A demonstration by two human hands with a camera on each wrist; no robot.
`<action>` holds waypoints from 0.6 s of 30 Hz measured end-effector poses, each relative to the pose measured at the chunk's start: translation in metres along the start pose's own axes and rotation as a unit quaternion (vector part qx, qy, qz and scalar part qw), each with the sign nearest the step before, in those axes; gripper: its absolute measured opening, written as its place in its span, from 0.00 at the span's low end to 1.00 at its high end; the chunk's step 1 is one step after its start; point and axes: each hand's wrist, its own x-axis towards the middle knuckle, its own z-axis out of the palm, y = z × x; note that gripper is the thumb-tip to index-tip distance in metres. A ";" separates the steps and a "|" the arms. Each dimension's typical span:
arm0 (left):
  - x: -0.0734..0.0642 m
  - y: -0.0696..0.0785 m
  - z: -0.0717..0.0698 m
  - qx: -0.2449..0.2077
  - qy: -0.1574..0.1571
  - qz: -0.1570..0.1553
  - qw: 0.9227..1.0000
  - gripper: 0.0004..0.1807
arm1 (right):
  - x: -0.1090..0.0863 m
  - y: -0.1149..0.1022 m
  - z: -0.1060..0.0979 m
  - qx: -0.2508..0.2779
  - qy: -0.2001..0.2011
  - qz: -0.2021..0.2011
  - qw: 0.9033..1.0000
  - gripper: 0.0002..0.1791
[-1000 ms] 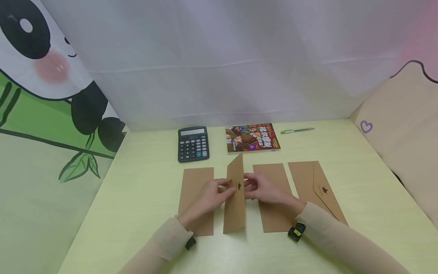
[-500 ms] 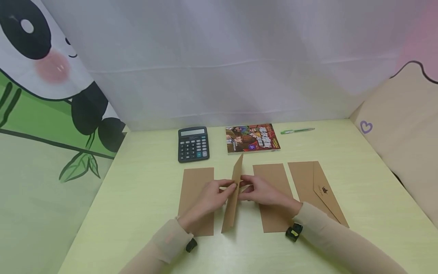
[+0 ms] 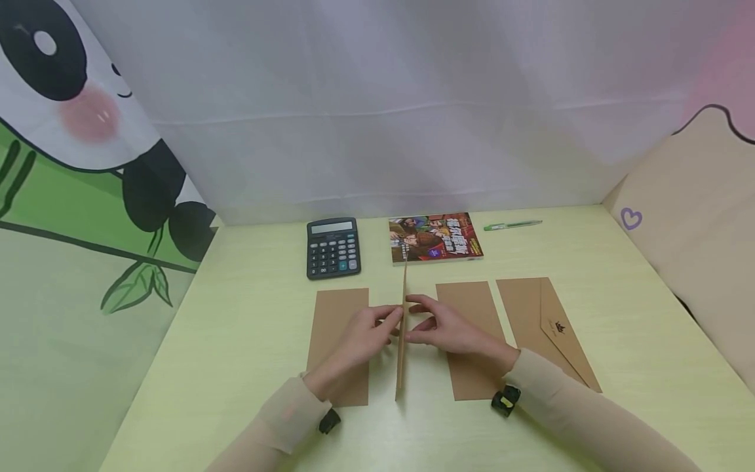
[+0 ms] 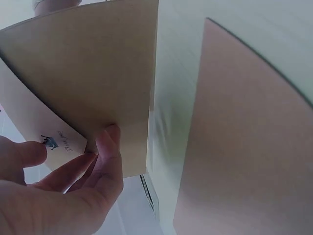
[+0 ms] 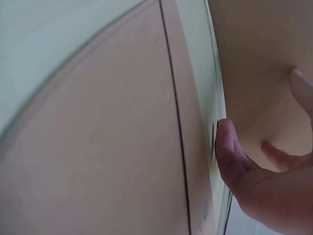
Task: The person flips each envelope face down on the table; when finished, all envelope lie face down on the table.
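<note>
A brown kraft envelope [image 3: 400, 367] stands on its long edge, seen almost edge-on in the head view. My left hand [image 3: 369, 333] holds it by its flap side. In the left wrist view, the thumb is at the flap's crown print and the fingertips are at the flap's tip. My right hand [image 3: 447, 328] is on the other side, curved fingertips against the plain face in the right wrist view. Two plain-side-up envelopes flank the hands, a left one [image 3: 342, 301] and a right one [image 3: 468, 298]. Farther right lies an envelope with its flap and crown up [image 3: 525, 308].
At the back of the pale table [image 3: 248, 341] lie a black calculator [image 3: 333, 249], a comic-style book [image 3: 435, 238] and a green pen [image 3: 513, 225]. White cloth [image 3: 377, 131] hangs behind them. A printed panel [image 3: 696, 249] rises at the right side.
The middle envelope has turned from showing its crown-printed flap to nearly edge-on. My right fingers have shifted slightly left with it; the other envelopes have stayed put.
</note>
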 end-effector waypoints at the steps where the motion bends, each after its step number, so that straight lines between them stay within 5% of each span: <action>1: 0.000 0.001 0.000 -0.002 0.000 -0.002 1.000 0.27 | 0.000 0.000 0.000 0.000 0.001 0.002 1.000 0.41; 11: -0.001 0.010 -0.003 -0.059 -0.002 -0.016 0.998 0.29 | 0.002 -0.004 0.003 0.011 0.008 0.030 0.999 0.42; 18: -0.002 0.012 -0.005 -0.060 0.014 -0.012 0.998 0.34 | 0.003 -0.002 0.002 0.020 0.002 0.021 1.000 0.41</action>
